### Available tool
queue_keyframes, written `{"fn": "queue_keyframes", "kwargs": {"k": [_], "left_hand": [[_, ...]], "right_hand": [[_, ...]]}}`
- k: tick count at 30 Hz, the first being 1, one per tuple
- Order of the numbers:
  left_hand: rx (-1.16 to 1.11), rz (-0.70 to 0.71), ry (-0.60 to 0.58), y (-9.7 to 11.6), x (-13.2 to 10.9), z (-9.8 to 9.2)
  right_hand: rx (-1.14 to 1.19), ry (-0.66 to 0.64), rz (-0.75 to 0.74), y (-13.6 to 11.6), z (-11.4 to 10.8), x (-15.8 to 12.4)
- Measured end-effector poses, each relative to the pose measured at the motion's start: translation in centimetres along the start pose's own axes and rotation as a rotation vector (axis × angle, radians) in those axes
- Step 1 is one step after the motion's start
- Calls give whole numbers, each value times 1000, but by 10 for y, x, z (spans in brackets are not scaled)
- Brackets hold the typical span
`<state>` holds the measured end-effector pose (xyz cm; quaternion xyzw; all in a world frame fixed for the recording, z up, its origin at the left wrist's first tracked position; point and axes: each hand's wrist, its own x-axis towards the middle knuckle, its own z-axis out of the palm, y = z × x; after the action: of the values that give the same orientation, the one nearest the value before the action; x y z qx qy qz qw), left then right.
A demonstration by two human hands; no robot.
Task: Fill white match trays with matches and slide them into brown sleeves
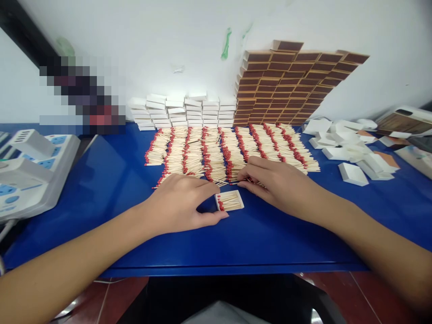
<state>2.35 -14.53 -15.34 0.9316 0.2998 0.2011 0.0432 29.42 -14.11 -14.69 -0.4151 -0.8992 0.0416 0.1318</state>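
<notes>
A small white matchbox tray (pixel 230 200) half filled with red-tipped matches lies on the blue table (pixel 111 180). My left hand (pixel 182 202) curls round the tray's left end, thumb and fingers touching it. My right hand (pixel 273 182) rests just behind the tray, its fingers pinched on a few matches at the near edge of the match rows (pixel 229 150). Several rows of loose matches spread across the table behind both hands.
White inner trays (pixel 184 110) are stacked at the wall, beside a tall stack of brown matchbox sleeves (pixel 286 85). Loose white trays (pixel 351 148) lie scattered at the right. Grey power strips (pixel 30 171) sit at the left edge. The table's front edge runs just below my forearms.
</notes>
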Motion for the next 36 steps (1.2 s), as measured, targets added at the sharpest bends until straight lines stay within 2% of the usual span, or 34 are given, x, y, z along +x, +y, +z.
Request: {"fn": "queue_keyframes", "kwargs": {"k": [28,36], "left_hand": [[18,29,31,0,-1,0],[30,34,41,0,0,0]], "right_hand": [[23,25,-49,4,3,0],[27,-17,5,3,2,1]]}}
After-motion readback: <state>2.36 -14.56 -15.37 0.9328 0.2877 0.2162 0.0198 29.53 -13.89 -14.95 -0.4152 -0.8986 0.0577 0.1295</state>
